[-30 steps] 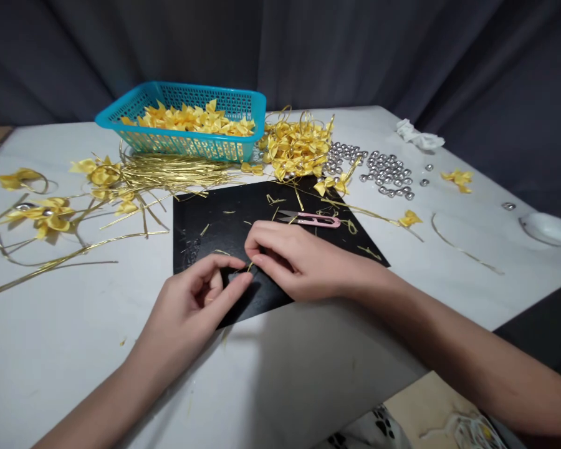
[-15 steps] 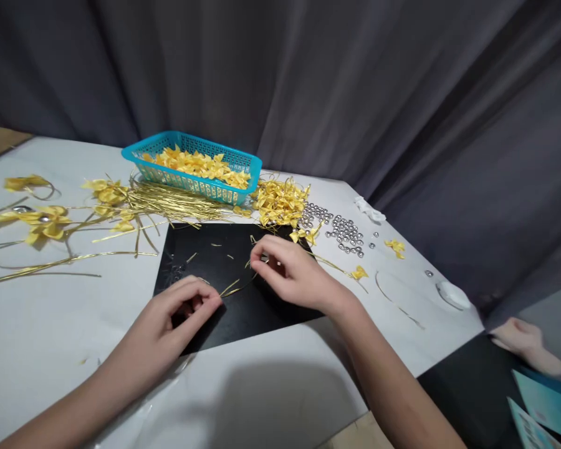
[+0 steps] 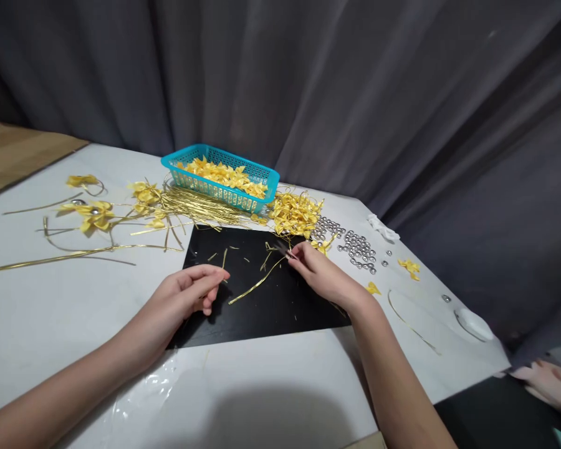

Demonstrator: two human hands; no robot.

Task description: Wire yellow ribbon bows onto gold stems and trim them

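Observation:
My left hand [image 3: 194, 290] is over the left part of a black mat [image 3: 262, 318], thumb and forefinger pinched on a short gold wire piece [image 3: 224, 259] that sticks up. At the mat's right back, my right hand [image 3: 315, 268] has its fingers closed on a small dark pointed tool [image 3: 280, 247], probably tweezers or scissors; its shape is blurred. Between the hands a longer gold wire [image 3: 255, 288] lies on the mat, its far end near my right fingertips. Short gold snippets are scattered behind it.
Yellow ribbon flowers fill a blue basket [image 3: 219, 194]. Gold wires [image 3: 201, 207] lie before it, more flowers [image 3: 294, 214] and silver beads [image 3: 358, 249] to its right. Flowers with wires [image 3: 93, 215] lie left. A white oval object [image 3: 473, 324] and another person's hand [image 3: 549, 383] are at right.
The view has shifted, so the table things sit further right. My hands have moved apart; the longer wire now lies clear of my left fingers. The dark tool now shows at my right fingers.

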